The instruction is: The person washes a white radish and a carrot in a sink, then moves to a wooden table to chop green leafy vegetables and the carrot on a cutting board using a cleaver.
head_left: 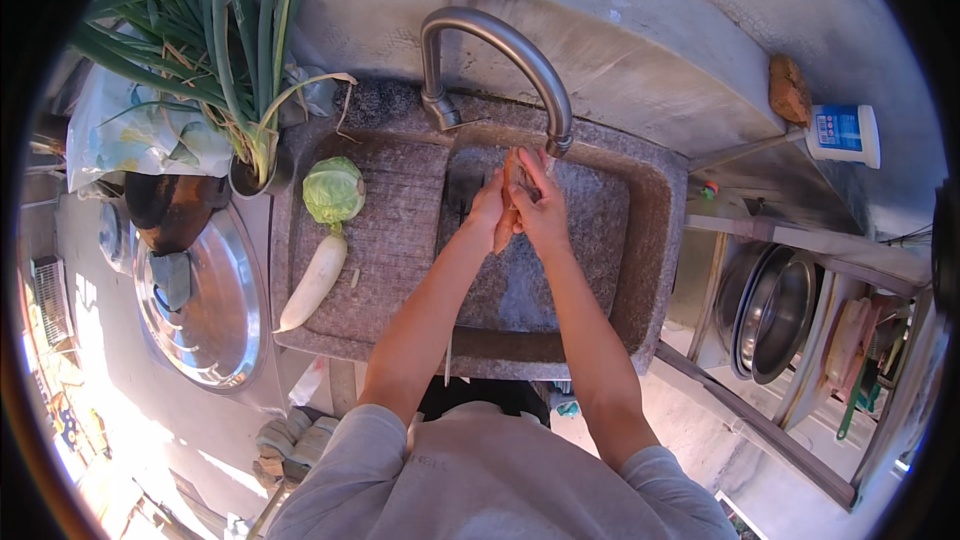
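First, lid (225,315): wide shiny metal on the grey counter (110,370), a grey block (172,282) resting on it.
Scallions (225,50): long green leaves in a small pot (283,172), just beside the upper left corner of the stone sink (395,230).
Radish (318,280): white, lying slanted on the sink's ribbed left side.
Cabbage (334,188): round, pale green, close to the radish's stubby top.
Tap (490,22): grey metal, arching over the basin.
Left hand (486,204): fingers wrapped round an orange root (508,178), grasping it.
Orange root: between both hands, over the basin, near the spout.
Right hand (544,212): fingers laid against the root; I cannot tell whether they grip it.
Pans (782,315): round, on edge at right.
Tub (843,134): white, blue-labelled, beside a brown lump (788,90).
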Tool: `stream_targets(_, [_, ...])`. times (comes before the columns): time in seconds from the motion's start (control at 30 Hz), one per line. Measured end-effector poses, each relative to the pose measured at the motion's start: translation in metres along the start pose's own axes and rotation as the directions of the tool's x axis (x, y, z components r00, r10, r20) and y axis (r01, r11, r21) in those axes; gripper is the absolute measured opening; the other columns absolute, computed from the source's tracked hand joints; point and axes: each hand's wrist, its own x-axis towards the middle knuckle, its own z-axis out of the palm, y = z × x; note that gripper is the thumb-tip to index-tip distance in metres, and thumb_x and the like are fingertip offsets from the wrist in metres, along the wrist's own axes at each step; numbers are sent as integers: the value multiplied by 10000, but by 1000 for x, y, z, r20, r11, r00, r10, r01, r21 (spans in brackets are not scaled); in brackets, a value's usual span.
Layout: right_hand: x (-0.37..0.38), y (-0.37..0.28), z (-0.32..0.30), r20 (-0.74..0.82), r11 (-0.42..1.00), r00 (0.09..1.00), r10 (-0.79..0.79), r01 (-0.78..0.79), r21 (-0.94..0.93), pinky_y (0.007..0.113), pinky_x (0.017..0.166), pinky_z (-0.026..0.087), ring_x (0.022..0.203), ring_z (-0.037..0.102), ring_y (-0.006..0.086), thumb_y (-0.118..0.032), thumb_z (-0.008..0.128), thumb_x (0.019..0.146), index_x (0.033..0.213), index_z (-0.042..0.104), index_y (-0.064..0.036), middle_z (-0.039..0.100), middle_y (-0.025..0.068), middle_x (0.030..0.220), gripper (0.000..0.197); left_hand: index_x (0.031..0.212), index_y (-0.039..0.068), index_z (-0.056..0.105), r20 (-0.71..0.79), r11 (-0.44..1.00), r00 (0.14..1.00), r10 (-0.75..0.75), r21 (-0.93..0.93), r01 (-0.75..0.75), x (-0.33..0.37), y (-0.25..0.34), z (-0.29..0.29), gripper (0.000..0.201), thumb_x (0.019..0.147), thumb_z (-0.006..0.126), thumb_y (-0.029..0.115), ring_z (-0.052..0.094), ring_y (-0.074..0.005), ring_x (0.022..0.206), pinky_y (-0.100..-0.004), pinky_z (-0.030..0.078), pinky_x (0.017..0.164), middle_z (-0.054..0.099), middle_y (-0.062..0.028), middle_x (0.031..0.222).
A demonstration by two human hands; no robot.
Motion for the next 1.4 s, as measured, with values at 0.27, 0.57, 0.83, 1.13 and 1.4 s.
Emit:
stream_targets(0.27, [58,27,-15,-36,962,994,101,-88,257,282,575,492,671,594,132,-80,749,842,981,597,-35,620,34,799,211,1038,63,492,43,975,998,-39,218,29,-14,8,14,537,1039,254,544,475,-156,484,-292,388,389,516,-83,720])
stream_targets(0.57, [48,-9,-55,317,894,897,307,-386,227,235,498,439,614,570,85,-73,710,878,1003,621,-8,609,9,792,166,1087,10,575,220,637,962,-160,768,-70,-18,66,-7,469,1043,398,442,578,-169,554,-288,439,440,636,-123,872])
stream_targets(0.83, [25,39,-66,-296,846,883,363,-179,503,360,614,600,778,643,150,-184,657,925,1113,580,-75,625,29,951,230,1376,19,461,408,972,894,186,53,-227,-9,83,-42,477,956,614,186,627,-256,1135,-324,518,944,591,-139,1290])
stream_targets(1.13, [-27,68,-48,-31,966,970,241,-237,104,239,681,521,790,641,140,-218,618,959,1233,551,-88,632,47,1035,310,1272,69,531,-105,980,974,200,7,-200,19,-18,-12,468,1026,440,457,649,-190,929,-349,543,797,662,-83,1035])
stream_targets(1.4, [44,46,-15,-166,902,953,-254,172,-395,423,1020,419,1279,492,355,-248,617,940,1264,539,-25,495,245,1366,401,1223,89,578,-98,922,930,353,204,-328,6,-56,2,439,1033,419,452,633,-184,751,-337,528,636,659,-77,988])
